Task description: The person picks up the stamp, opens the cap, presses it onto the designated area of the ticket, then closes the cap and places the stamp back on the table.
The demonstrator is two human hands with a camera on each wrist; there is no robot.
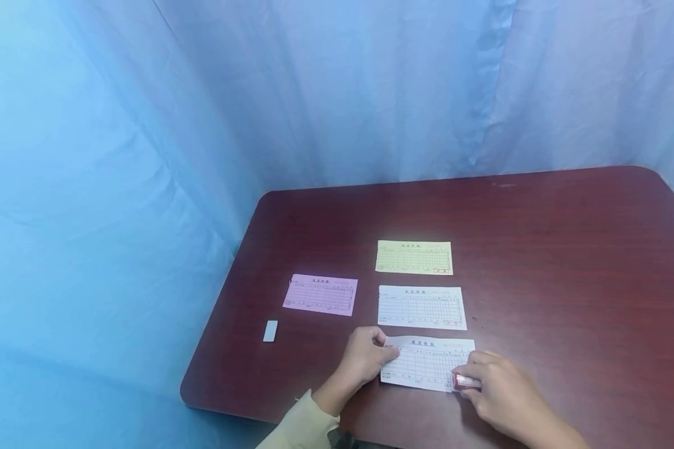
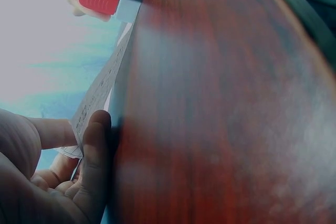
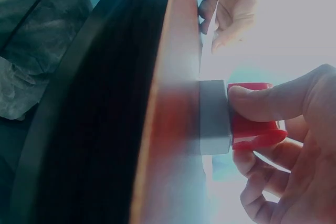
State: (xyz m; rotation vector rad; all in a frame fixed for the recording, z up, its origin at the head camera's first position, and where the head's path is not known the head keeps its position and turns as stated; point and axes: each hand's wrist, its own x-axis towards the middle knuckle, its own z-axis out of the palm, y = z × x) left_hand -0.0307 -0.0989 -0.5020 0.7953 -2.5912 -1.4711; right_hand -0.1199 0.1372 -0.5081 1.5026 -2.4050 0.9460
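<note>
In the head view my left hand (image 1: 364, 357) pinches the left edge of a white printed form (image 1: 415, 363) at the table's front. The sheet's left end is lifted a little, as the left wrist view shows between thumb and fingers. My right hand (image 1: 502, 390) grips a red self-inking stamp (image 1: 466, 381) over the form's lower right corner. In the right wrist view the stamp's grey base (image 3: 215, 116) stands flat against the paper, thumb on one side of the red body (image 3: 255, 129) and fingers on the other. What lies beneath the base is hidden.
Behind the held sheet lie a second white form (image 1: 421, 307) and a yellow form (image 1: 414, 257), both with red marks at lower right. A pink form (image 1: 321, 295) and a small pale rectangular piece (image 1: 270, 331) lie to the left. Blue curtains (image 1: 342, 93) surround the brown table (image 1: 567, 268).
</note>
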